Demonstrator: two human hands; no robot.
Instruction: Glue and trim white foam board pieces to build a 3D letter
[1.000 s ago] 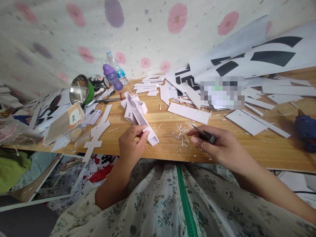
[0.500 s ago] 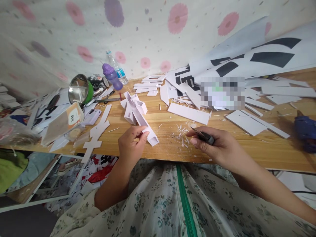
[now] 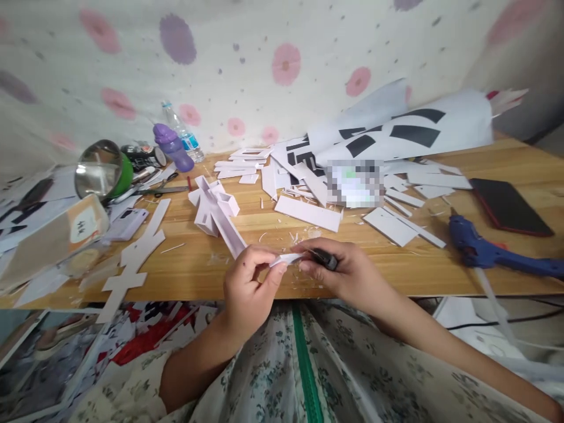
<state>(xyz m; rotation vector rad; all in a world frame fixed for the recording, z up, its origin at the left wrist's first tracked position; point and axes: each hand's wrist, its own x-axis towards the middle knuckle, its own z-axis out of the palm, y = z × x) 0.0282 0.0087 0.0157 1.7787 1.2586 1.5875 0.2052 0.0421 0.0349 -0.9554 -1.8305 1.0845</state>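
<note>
Between thumb and fingers of my left hand (image 3: 252,281) is a small white piece (image 3: 286,258), held above the table's front part. My right hand (image 3: 339,267) grips a black-handled knife (image 3: 325,258), its blade end close to the right end of that piece. A white assembled form with several open box-like arms (image 3: 215,211) lies on the wooden table just beyond my left hand; its near end is hidden behind that hand. White shavings (image 3: 293,238) are scattered on the wood beyond my hands.
White board strips (image 3: 307,213) and a printed sheet (image 3: 396,135) lie at the back. On the right are a blue glue gun (image 3: 467,238) and a dark flat tablet-like object (image 3: 509,205). Bottles (image 3: 174,147), a green pot (image 3: 103,170), scissors (image 3: 163,190) and a flat white cutout (image 3: 134,255) stand or lie left.
My left hand has left the assembled form and now holds a small white piece. My right hand has brought the knife in toward it. The view has turned to the right.
</note>
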